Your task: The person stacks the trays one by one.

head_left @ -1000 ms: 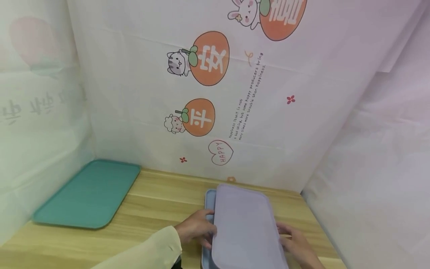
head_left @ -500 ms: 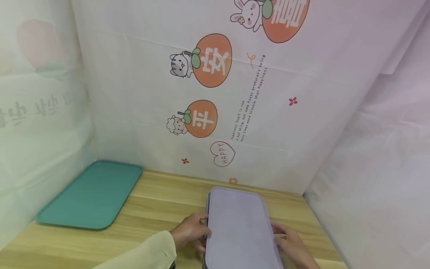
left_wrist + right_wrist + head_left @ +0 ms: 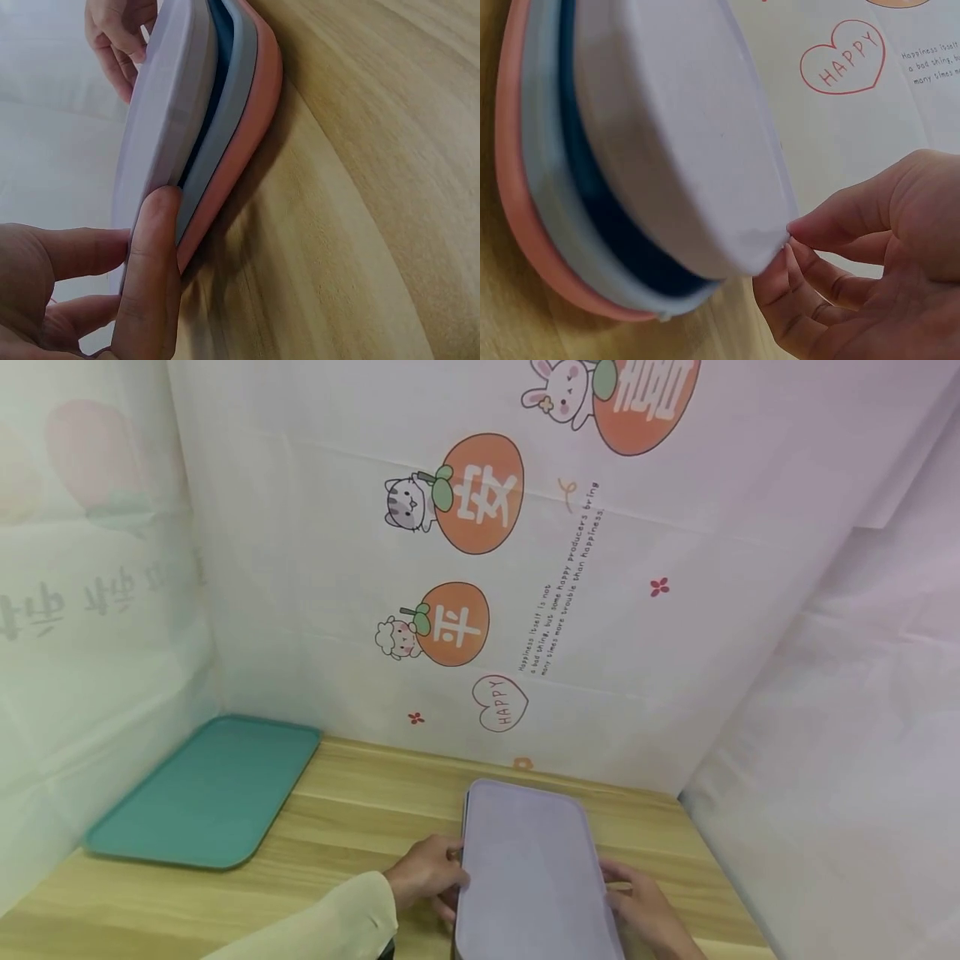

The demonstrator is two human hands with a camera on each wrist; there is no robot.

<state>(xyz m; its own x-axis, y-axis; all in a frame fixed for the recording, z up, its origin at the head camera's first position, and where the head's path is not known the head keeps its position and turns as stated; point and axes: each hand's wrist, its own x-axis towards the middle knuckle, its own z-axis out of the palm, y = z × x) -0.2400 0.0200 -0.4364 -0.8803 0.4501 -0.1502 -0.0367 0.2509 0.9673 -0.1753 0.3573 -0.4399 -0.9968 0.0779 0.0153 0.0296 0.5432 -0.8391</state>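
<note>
Both hands hold a lilac tray (image 3: 532, 868) by its two long sides. My left hand (image 3: 429, 870) pinches its left rim, thumb and fingers on either face in the left wrist view. On the opposite side my right hand (image 3: 645, 902) pinches the right rim between thumb and fingertips. Beneath lie a light blue tray (image 3: 238, 97) and, lowest, a pink tray (image 3: 262, 90). A dark blue band (image 3: 604, 202) shows between the lilac and light blue rims. From the head, the lilac tray covers nearly all of the stack.
A teal tray (image 3: 206, 793) lies at the left on the wood-grain table (image 3: 352, 827). White printed cloth (image 3: 337, 568) rises behind the table, and more pale cloth (image 3: 847, 760) hangs along the right side.
The lilac tray has shifted left in both hands, over the light blue rim that showed at its left. Both hands have moved left with it, and the head view has shifted slightly.
</note>
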